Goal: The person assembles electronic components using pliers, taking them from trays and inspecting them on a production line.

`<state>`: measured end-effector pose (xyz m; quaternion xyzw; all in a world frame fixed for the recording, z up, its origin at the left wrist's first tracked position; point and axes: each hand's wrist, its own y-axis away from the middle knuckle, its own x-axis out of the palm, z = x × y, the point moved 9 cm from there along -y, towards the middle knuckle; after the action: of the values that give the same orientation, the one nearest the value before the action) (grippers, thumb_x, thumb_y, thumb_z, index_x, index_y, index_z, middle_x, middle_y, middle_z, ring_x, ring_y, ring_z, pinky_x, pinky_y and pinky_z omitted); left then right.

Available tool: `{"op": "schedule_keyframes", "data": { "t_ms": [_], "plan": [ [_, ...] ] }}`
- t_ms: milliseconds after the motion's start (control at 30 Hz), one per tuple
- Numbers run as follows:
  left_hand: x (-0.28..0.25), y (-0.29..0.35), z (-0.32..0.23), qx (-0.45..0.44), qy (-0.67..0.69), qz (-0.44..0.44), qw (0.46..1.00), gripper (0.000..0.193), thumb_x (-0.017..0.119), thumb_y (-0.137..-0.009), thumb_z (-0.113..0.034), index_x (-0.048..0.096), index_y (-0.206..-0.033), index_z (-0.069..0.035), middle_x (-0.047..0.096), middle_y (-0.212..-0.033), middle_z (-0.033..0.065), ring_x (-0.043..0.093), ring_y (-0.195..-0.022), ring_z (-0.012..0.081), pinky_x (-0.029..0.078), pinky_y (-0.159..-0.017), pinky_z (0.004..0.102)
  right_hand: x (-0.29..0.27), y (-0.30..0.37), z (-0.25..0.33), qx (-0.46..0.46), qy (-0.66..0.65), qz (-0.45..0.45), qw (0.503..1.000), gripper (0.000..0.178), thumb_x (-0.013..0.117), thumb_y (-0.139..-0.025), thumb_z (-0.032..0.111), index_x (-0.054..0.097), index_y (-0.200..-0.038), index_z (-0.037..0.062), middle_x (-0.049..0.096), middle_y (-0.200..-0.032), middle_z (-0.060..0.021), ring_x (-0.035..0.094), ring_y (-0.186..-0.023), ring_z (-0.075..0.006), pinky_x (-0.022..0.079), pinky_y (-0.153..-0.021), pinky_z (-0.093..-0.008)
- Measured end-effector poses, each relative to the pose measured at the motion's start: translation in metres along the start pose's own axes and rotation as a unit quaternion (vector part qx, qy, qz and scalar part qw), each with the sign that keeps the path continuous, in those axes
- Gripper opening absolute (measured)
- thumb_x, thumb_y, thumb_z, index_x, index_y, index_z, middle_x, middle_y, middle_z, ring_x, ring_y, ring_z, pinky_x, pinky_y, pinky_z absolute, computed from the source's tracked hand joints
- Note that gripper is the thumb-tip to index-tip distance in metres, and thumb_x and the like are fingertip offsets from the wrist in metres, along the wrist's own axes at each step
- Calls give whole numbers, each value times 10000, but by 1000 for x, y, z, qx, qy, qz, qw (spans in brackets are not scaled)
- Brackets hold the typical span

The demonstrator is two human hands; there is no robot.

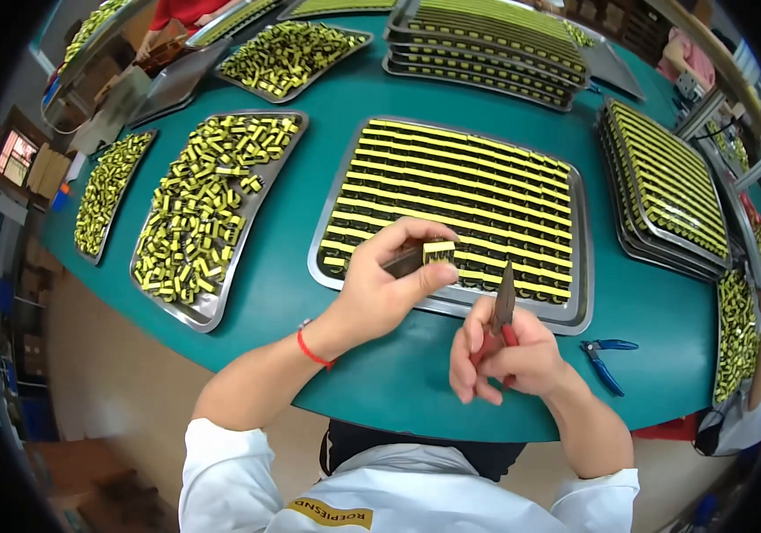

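Observation:
Between the thumb and fingers of my left hand point(389, 284) is a small black component with a yellow top point(439, 250), possibly a small transformer; dark pins show on its side. My right hand point(514, 351) grips red-handled needle-nose pliers point(505, 298), their dark jaws pointing up and away from me. Both hands are over the near edge of a metal tray point(583, 266), where similar yellow-topped components point(469, 186) stand in neat rows. The pliers' tip is apart from the held component, to its right.
Blue-handled cutters point(607, 360) lie on the green table point(283, 355) at right. Loose components fill a tray point(212, 313) on the left and others farther back. Stacked trays stand at the back point(487, 75) and right point(665, 186). Other people sit around the table.

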<state>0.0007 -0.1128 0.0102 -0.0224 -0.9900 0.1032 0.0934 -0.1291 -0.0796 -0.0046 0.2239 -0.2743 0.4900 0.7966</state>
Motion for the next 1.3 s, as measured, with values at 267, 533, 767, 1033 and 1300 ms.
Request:
{"op": "schedule_keyframes", "data": {
  "t_ms": [267, 533, 767, 1033, 1300],
  "plan": [
    [8, 15, 10, -16, -42, 52, 998, 434, 754, -831, 7, 547, -1211, 28, 607, -1142, 113, 601, -1052, 161, 503, -914, 302, 12, 5, -27, 78, -74, 40, 993, 398, 387, -665, -123, 437, -1040, -2, 610, -974, -281, 671, -918, -419, 615, -592, -429],
    [31, 19, 11, -109, 98, 115, 982, 440, 640, -960, -199, 537, -1318, 34, 596, -1101, 94, 576, -952, 139, 490, -833, 285, 13, 6, -26, 81, -143, 74, 984, 385, 402, -665, -126, 444, -1031, -14, 620, -965, -313, 688, -883, -458, 618, -541, -405],
    [41, 24, 20, -124, 216, 174, 953, 486, 545, -1007, -373, 475, -1318, -6, 574, -1040, 109, 453, -770, 88, 345, -627, 224, 20, 10, -28, 91, -157, 101, 978, 380, 409, -669, -119, 445, -1032, -15, 620, -963, -311, 696, -864, -446, 618, -524, -389],
    [45, 27, 23, -122, 154, 190, 962, 516, 488, -1024, -438, 477, -1333, -24, 587, -1025, 101, 491, -796, 83, 352, -628, 219, 18, 8, -29, 104, -119, 54, 986, 360, 398, -654, -97, 452, -1000, -9, 627, -880, -265, 699, -780, -394, 584, -469, -360],
    [28, 21, -14, 176, -220, 101, 954, 389, 569, -931, -74, 528, -1285, 83, 595, -1046, 145, 541, -811, 182, 444, -716, 291, 1, 8, -33, 80, -66, -17, 994, 345, 361, -693, -108, 440, -1016, -14, 612, -780, -186, 648, -616, -237, 485, -393, -287]
  ]
}}
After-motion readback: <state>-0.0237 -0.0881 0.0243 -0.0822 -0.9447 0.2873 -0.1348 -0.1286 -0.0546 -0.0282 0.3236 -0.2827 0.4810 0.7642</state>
